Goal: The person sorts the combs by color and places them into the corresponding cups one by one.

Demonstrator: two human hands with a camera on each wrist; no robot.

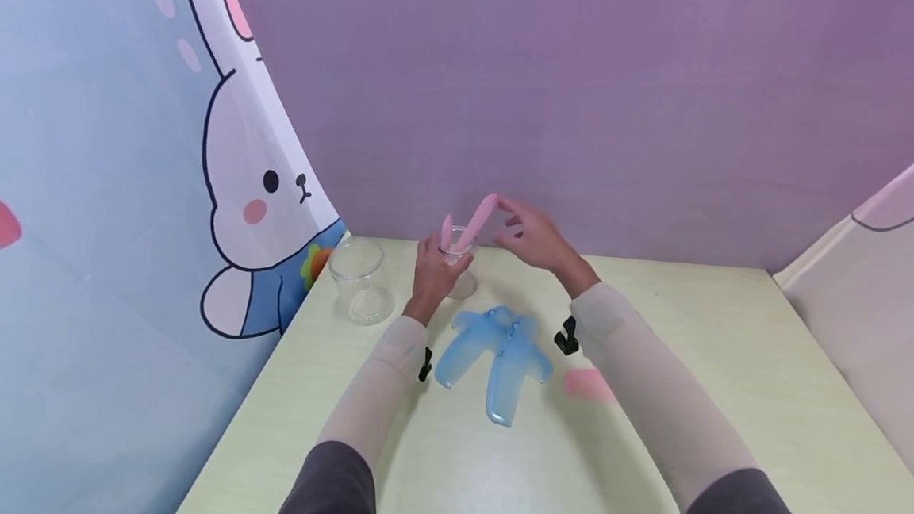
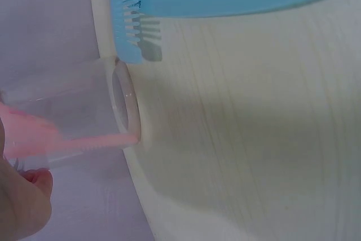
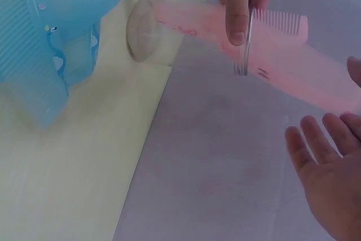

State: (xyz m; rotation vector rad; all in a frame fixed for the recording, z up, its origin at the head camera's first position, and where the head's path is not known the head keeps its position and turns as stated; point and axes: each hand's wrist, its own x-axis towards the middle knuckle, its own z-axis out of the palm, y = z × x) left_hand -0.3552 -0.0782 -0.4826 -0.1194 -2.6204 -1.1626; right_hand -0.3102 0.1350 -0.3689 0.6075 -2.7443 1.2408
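Note:
My left hand (image 1: 434,270) grips a clear jar (image 3: 140,32) near its rim, thumb on the near side. Two pink combs stand in it; the longer pink comb (image 1: 477,222) leans right and rises well above the rim, while the shorter pink comb (image 1: 447,233) stays at the left. My right hand (image 1: 531,238) is at the longer comb's upper end, index fingertip right at it. Its thumb and other fingers are spread apart in the right wrist view, where that comb's end runs between them. The jar's base shows at the table surface in the left wrist view.
Light blue combs (image 1: 505,387) lie overlapping on the table (image 1: 428,466) in front of the jar. A second, wider clear jar (image 1: 362,284) stands to the left. A pink comb (image 1: 587,384) lies partly hidden under the right forearm. A purple backdrop (image 1: 571,86) rises behind the table.

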